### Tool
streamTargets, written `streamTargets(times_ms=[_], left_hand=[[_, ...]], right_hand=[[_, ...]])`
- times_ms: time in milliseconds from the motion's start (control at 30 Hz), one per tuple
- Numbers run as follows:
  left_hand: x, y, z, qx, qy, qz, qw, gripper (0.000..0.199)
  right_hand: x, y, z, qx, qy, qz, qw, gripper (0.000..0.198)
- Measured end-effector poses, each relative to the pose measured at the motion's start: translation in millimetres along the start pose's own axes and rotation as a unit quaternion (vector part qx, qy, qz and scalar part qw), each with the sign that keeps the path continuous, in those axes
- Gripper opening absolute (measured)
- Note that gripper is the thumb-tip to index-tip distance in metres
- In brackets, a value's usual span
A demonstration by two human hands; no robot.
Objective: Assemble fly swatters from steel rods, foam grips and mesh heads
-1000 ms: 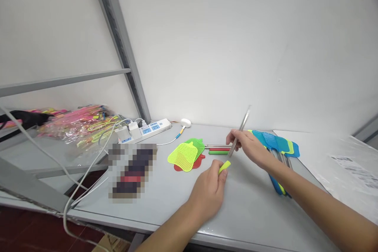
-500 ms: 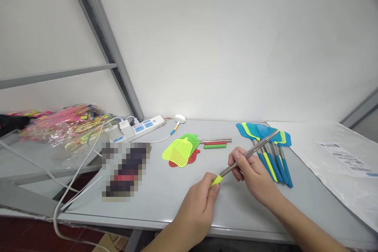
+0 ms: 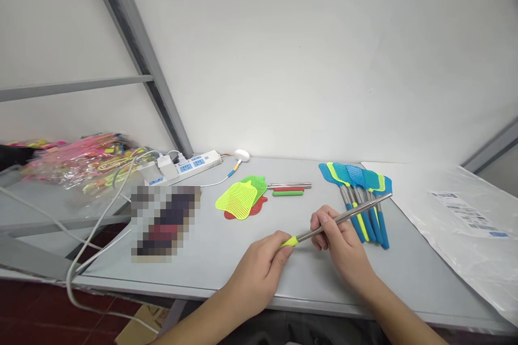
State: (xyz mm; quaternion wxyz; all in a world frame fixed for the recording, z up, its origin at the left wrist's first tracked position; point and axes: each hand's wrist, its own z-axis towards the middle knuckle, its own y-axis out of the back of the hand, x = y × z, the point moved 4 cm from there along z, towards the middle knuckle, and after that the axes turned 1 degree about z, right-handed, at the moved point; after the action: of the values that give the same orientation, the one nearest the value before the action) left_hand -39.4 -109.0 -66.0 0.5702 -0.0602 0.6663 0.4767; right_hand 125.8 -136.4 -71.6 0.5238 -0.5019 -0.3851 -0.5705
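Note:
My left hand (image 3: 257, 267) is closed around a yellow-green handle grip (image 3: 290, 242), whose lower part the fingers hide. A slim metal rod (image 3: 362, 208) comes out of the grip and slants up to the right. My right hand (image 3: 340, 240) pinches this rod just beyond the grip. Past the rod's tip end lie several assembled fly swatters (image 3: 356, 175), blue and yellow, side by side. Farther left are loose swatter heads: a yellow one (image 3: 237, 200) on top, a green one (image 3: 258, 184) and a red one (image 3: 259, 207) partly covered.
Metal rods (image 3: 297, 185) lie beside a red grip (image 3: 289, 189) and a green grip (image 3: 288, 193). A power strip (image 3: 198, 164) with white cables stands back left, near bagged goods (image 3: 89, 161). A blurred dark object (image 3: 165, 226) lies left. White plastic sheeting (image 3: 453, 226) covers the right.
The rod has tipped flatter, its far end now lower and farther right. My hands are slightly farther apart along it, both still holding. The whole view has shifted a little.

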Motion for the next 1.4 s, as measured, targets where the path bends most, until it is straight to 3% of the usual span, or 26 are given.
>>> streamTargets(times_ms=[233,833,1100,1400], left_hand=[[1,-1,0,0.018,-0.002,-0.004,1.000,0.032],[4,-1,0,-0.012,-0.003,-0.007,1.000,0.032],[1,0,0,-0.006,-0.014,-0.005,1.000,0.030],[5,0,0,-0.033,-0.005,0.006,0.999,0.023]], right_hand=[[-1,-2,-2,-0.015,0.032,0.007,0.999,0.034],[-3,-4,0,-0.026,-0.012,0.017,0.999,0.035],[3,-23,-7,0.072,-0.035,-0.040,0.996,0.023],[-2,2,1,-0.078,-0.003,0.112,0.991,0.022]])
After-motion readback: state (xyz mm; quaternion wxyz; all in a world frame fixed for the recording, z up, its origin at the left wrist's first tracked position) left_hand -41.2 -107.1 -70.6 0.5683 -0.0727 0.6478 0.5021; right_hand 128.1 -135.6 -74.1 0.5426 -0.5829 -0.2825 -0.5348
